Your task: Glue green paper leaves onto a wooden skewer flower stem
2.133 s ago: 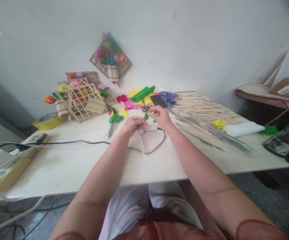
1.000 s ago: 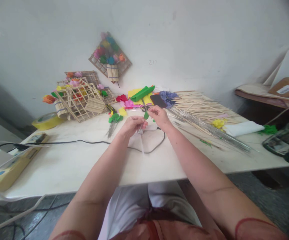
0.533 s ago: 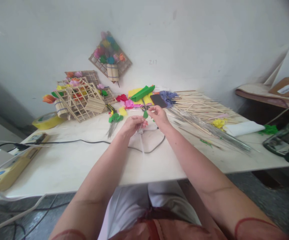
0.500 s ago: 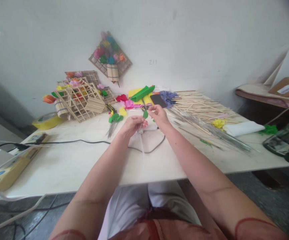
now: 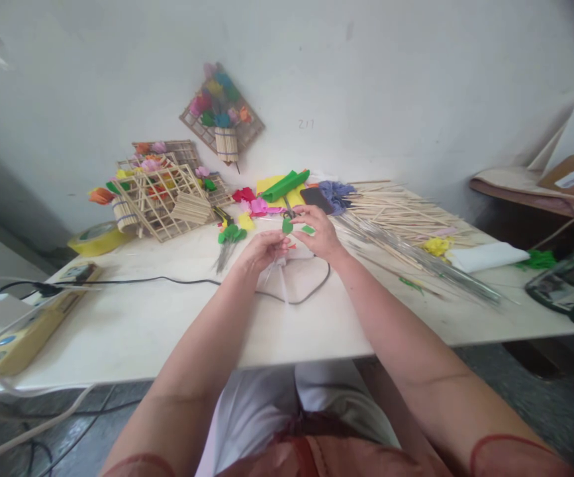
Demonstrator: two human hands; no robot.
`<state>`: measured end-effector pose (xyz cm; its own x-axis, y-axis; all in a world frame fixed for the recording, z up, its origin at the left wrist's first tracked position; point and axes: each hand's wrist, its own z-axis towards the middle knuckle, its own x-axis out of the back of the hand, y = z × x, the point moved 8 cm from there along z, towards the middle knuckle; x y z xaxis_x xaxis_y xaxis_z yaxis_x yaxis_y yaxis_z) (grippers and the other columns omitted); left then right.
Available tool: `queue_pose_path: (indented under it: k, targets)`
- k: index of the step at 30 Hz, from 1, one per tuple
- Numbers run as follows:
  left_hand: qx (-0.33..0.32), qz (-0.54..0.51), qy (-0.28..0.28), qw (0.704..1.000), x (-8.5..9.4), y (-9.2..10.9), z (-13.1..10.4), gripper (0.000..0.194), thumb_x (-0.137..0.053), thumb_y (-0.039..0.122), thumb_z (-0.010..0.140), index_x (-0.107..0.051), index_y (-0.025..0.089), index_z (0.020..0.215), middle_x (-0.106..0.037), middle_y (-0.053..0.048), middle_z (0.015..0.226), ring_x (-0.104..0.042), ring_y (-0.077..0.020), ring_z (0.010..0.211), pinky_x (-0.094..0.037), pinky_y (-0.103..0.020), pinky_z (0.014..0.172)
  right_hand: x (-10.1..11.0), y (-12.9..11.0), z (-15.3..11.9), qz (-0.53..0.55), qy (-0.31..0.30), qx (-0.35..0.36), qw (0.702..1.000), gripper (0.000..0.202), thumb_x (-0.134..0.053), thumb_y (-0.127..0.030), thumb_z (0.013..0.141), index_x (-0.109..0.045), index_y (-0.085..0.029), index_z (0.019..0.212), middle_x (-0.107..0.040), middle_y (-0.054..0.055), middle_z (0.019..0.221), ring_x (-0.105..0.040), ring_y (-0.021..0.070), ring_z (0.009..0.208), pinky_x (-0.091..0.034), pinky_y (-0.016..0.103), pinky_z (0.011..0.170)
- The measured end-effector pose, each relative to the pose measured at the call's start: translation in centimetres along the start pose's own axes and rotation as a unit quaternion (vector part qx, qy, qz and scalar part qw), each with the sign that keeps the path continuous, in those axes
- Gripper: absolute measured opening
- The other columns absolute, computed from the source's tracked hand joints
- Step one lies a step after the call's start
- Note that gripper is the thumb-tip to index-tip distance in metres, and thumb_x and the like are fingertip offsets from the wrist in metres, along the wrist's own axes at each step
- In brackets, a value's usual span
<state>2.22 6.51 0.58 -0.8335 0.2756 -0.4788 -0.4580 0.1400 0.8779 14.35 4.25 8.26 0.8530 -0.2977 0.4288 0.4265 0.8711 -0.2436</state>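
Observation:
Over the middle of the white table (image 5: 177, 344), my left hand (image 5: 267, 250) is closed on the lower end of a small green leaf piece (image 5: 287, 226). My right hand (image 5: 318, 232) is beside the leaf, its thumb and fingers apart near the leaf's right edge; whether they touch it is unclear. Another green piece (image 5: 308, 230) lies behind the right fingers. Below the hands is a whitish tool with a clear strip (image 5: 283, 281), partly hidden. Green leaves on wires (image 5: 231, 235) lie to the left.
Bamboo lattices with paper flowers (image 5: 167, 192) stand at the back left, near yellow tape (image 5: 98, 238) and a power strip (image 5: 43, 318). A black cable (image 5: 167, 281) crosses the table. Bamboo sticks (image 5: 396, 212) and metal wires (image 5: 426, 262) lie right, coloured paper (image 5: 285, 186) behind.
My right hand's thumb and fingers have spread apart beside the leaf. The leaf has shifted slightly left, and the green piece behind the right fingers shows more.

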Motion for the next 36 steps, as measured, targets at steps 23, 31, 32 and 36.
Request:
queue_pose_path:
  k: [23,31,32,36]
  targets:
    - [0.018,0.042,-0.048,0.998,-0.4,-0.8,0.3,0.005,-0.064,0.009,0.066,-0.062,0.008,0.071,-0.064,-0.004,0.061,-0.059,-0.0095,0.048,-0.05,-0.02,0.05,-3.3,4.0,-2.5,0.318,-0.028,-0.397,0.86,0.03,-0.07,-0.045,0.058,-0.063,-0.017,0.063,-0.049,-0.004,0.053,-0.037,0.0084,0.052,-0.031,0.025,0.054]
    - [0.019,0.091,-0.048,0.995,-0.4,-0.6,0.2,0.015,-0.069,0.017,0.067,-0.065,0.007,0.077,-0.068,-0.008,0.068,-0.062,-0.012,0.053,-0.051,-0.023,0.052,-3.5,4.4,-3.0,0.352,0.056,-0.43,0.83,0.03,-0.072,-0.04,0.054,-0.052,-0.019,0.051,-0.039,-0.006,0.046,-0.031,0.0079,0.049,-0.025,0.025,0.051]
    - [0.022,0.1,-0.05,0.993,-0.4,-0.6,0.2,0.016,-0.07,0.018,0.067,-0.065,0.007,0.077,-0.068,-0.008,0.067,-0.062,-0.012,0.053,-0.05,-0.023,0.052,-3.4,4.3,-2.9,0.352,0.063,-0.429,0.83,0.03,-0.072,-0.04,0.055,-0.051,-0.019,0.05,-0.037,-0.006,0.045,-0.031,0.0079,0.049,-0.025,0.025,0.051]
    - [0.022,0.125,-0.05,0.991,-0.5,-0.5,0.1,0.02,-0.074,0.022,0.063,-0.066,0.008,0.074,-0.066,-0.006,0.062,-0.059,-0.0108,0.049,-0.049,-0.022,0.051,-3.2,4.0,-3.0,0.351,0.081,-0.433,0.826,0.031,-0.07,-0.04,0.057,-0.049,-0.019,0.049,-0.035,-0.007,0.045,-0.031,0.0078,0.048,-0.025,0.025,0.051]
